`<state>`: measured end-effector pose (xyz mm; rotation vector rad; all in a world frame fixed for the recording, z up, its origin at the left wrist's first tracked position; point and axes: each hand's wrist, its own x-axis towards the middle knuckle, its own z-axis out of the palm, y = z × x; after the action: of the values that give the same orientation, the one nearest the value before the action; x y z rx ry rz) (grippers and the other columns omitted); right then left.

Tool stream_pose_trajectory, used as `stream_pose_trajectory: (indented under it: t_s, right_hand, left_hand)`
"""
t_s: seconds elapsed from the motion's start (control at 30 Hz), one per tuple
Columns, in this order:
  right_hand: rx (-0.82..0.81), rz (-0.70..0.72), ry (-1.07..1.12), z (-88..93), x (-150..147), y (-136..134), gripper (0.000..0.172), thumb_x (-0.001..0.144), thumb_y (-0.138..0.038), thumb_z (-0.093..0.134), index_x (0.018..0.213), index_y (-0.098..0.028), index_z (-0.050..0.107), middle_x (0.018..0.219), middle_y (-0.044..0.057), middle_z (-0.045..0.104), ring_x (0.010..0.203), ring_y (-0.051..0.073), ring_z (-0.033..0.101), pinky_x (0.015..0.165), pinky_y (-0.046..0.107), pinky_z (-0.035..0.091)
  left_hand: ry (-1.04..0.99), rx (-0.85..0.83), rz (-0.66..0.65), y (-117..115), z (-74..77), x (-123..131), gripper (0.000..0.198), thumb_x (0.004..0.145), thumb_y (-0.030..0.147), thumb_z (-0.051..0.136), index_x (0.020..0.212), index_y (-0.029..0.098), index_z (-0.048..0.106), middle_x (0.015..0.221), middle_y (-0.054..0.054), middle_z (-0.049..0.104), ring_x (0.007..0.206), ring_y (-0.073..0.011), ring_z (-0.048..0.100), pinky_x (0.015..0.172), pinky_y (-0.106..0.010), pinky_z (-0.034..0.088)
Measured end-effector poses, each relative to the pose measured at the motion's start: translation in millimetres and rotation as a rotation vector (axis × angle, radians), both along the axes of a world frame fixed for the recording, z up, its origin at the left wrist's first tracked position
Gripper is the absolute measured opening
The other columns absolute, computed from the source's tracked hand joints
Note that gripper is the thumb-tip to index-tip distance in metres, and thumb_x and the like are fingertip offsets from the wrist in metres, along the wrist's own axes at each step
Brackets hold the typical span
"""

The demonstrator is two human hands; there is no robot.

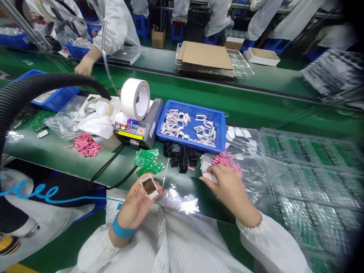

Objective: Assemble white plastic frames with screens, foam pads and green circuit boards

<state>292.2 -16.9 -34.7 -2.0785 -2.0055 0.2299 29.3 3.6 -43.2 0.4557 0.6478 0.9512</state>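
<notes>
My left hand [140, 199], with a blue band at the wrist, is turned palm up. Its fingers hold a small white square frame [149, 187] with a brownish, glossy inside. To the right, my right hand [224, 184] reaches down with thumb and fingers closed on a flat white piece [209, 176] at the near end of a row of white pieces [206, 162]. Pink strips [228, 160] lie just beyond those fingers. Between my hands are stacks of black parts [183, 159] and a thin white stick [166, 172]. Green circuit boards [149, 159] rest beyond my left hand.
A blue tray [223, 131] of white frames stands behind the black stacks. Left of it, a tape dispenser [153, 129] carries a white roll [133, 99]. A black hose [54, 81] arches over the left side. Clear trays [307, 170] fill the right. A co-worker's hand [84, 66] is across.
</notes>
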Motion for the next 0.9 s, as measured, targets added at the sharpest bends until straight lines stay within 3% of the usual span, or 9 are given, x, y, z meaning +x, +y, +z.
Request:
stream_pose_trajectory:
  t_s: [0.07,0.17,0.27,0.37,0.57,0.67,0.77,0.9]
  right_hand:
    - [0.010,-0.086,-0.053,-16.7,16.5,-5.8,0.035,0.083,-0.050,0.052,0.078,-0.017,0.060,0.076,0.010,0.061,0.071,0.026,0.057,0.064,0.038,0.038]
    - [0.015,-0.121,-0.073,-30.2,23.7,-8.6,0.028,0.083,-0.044,0.054,0.080,-0.017,0.060,0.080,0.010,0.061,0.071,0.026,0.057,0.062,0.037,0.039]
    - [0.017,-0.075,-0.027,-31.0,27.1,-4.5,0.017,0.084,-0.033,0.054,0.079,-0.019,0.059,0.082,0.008,0.061,0.073,0.023,0.058,0.063,0.034,0.041]
    - [0.020,-0.023,0.024,-28.2,33.2,1.4,0.017,0.085,-0.029,0.050,0.074,-0.019,0.058,0.078,0.006,0.061,0.073,0.020,0.058,0.063,0.032,0.043]
    - [0.032,-0.014,0.016,-35.2,31.5,4.8,0.035,0.081,-0.051,0.054,0.075,-0.018,0.059,0.073,0.008,0.060,0.066,0.025,0.056,0.060,0.038,0.041]
    - [0.045,0.018,0.048,-39.7,25.9,4.1,0.037,0.085,-0.052,0.048,0.074,-0.019,0.060,0.079,0.009,0.062,0.075,0.027,0.058,0.066,0.041,0.042]
    - [0.071,0.041,0.106,-34.7,23.1,2.6,0.035,0.087,-0.049,0.047,0.072,-0.020,0.057,0.082,0.009,0.063,0.080,0.026,0.060,0.069,0.039,0.045]
    - [0.106,0.065,0.233,-2.0,14.4,0.1,0.028,0.088,-0.043,0.051,0.072,-0.021,0.055,0.066,0.001,0.062,0.054,0.016,0.056,0.051,0.029,0.045]
  left_hand:
    - [-0.004,-0.009,-0.049,-1.3,-0.2,2.0,0.043,0.066,0.047,0.074,0.100,0.022,0.065,0.079,-0.003,0.070,0.080,-0.0177,0.064,0.086,-0.040,0.048]
    - [-0.019,0.001,-0.116,-1.5,2.7,7.4,0.043,0.066,0.045,0.075,0.100,0.021,0.067,0.084,-0.004,0.071,0.081,-0.0173,0.064,0.086,-0.037,0.046]
    - [-0.045,-0.001,-0.177,-0.9,7.9,9.6,0.040,0.066,0.044,0.075,0.097,0.020,0.068,0.082,-0.004,0.071,0.081,-0.0167,0.064,0.085,-0.035,0.046]
    - [-0.103,-0.025,-0.225,-1.5,11.1,7.4,0.039,0.067,0.044,0.074,0.097,0.019,0.069,0.081,-0.005,0.071,0.081,-0.0179,0.064,0.085,-0.036,0.046]
    - [-0.129,-0.024,-0.246,-4.2,10.6,2.8,0.043,0.066,0.046,0.075,0.096,0.017,0.069,0.079,-0.007,0.070,0.078,-0.0194,0.063,0.084,-0.039,0.046]
    - [-0.117,-0.027,-0.224,-4.8,9.6,1.6,0.042,0.067,0.046,0.073,0.096,0.016,0.069,0.078,-0.008,0.070,0.077,-0.0190,0.062,0.082,-0.037,0.046]
    - [-0.107,-0.020,-0.217,-5.2,9.5,0.5,0.043,0.067,0.046,0.073,0.097,0.016,0.069,0.078,-0.007,0.070,0.077,-0.0188,0.063,0.082,-0.036,0.046]
    - [-0.073,0.004,-0.244,-4.7,12.8,0.7,0.042,0.064,0.049,0.074,0.090,0.016,0.071,0.085,-0.010,0.071,0.083,-0.0213,0.065,0.086,-0.038,0.046]
